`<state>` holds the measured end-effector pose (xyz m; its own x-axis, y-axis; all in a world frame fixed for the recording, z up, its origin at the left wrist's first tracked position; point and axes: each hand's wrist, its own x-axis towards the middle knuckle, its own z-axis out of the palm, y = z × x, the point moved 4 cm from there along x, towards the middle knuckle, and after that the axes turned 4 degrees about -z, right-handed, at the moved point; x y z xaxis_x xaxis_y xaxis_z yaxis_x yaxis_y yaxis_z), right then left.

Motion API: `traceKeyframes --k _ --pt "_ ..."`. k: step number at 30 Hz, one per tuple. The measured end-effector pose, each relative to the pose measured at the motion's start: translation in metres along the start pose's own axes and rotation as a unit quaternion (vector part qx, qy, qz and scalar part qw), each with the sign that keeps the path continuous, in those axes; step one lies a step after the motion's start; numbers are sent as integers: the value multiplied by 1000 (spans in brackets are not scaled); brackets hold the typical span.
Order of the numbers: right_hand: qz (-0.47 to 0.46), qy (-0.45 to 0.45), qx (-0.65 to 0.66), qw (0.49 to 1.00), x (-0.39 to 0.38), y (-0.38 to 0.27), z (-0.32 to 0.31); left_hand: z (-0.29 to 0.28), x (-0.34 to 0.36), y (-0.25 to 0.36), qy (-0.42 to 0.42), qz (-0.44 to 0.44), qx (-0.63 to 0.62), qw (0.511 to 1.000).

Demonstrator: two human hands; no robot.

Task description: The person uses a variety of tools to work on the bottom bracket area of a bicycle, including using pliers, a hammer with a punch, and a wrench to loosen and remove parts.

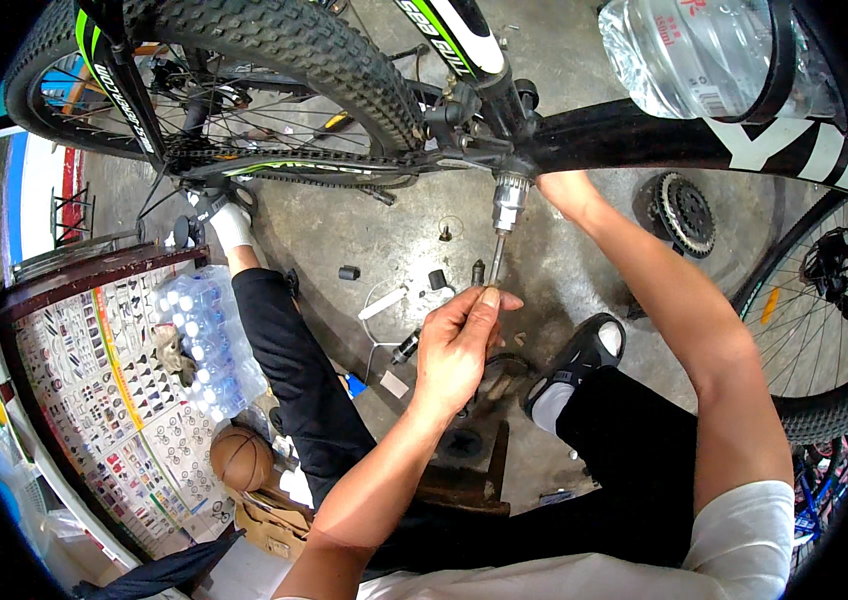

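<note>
A black bicycle frame (624, 135) with white and green markings stretches across the top. At its bottom bracket shell sits a silver ribbed metal fitting (511, 198), from which a thin metal rod (499, 255) points down toward me. My left hand (459, 345) is closed around the rod's lower end, thumb on top. My right hand (566, 190) reaches up by the shell, just right of the fitting; its fingers are hidden behind the frame. The chain (314, 165) and the knobbly rear wheel (344, 70) are at the upper left.
A chainring set (684, 215) lies on the floor at right, near another wheel (814, 320). Small dark parts (348, 272) are scattered on the concrete. At left are a printed parts sheet (114, 400), wrapped water bottles (209, 340) and a basketball (242, 458). A plastic bottle (694, 55) hangs on the frame.
</note>
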<state>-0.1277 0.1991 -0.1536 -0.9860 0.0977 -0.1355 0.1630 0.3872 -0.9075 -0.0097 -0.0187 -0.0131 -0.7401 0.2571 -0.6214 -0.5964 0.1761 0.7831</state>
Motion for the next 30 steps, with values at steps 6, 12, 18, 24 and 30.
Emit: traceKeyframes --k 6,12,18,24,30 --pt "-138 93 -78 983 10 -5 -1 1 -1 0 -1 -14 -13 1000" --pt "-169 45 -199 964 13 -3 -32 0 -1 1 4 -14 -5 1000" --pt "-114 -75 -155 978 22 0 -70 2 -1 3 -1 -8 -16 1000" --pt "-263 -60 -157 950 22 -30 -87 1 -1 2 -5 -10 -14 1000" --pt "-220 -103 -167 955 29 -27 -84 3 1 0 -3 -3 -35 999"
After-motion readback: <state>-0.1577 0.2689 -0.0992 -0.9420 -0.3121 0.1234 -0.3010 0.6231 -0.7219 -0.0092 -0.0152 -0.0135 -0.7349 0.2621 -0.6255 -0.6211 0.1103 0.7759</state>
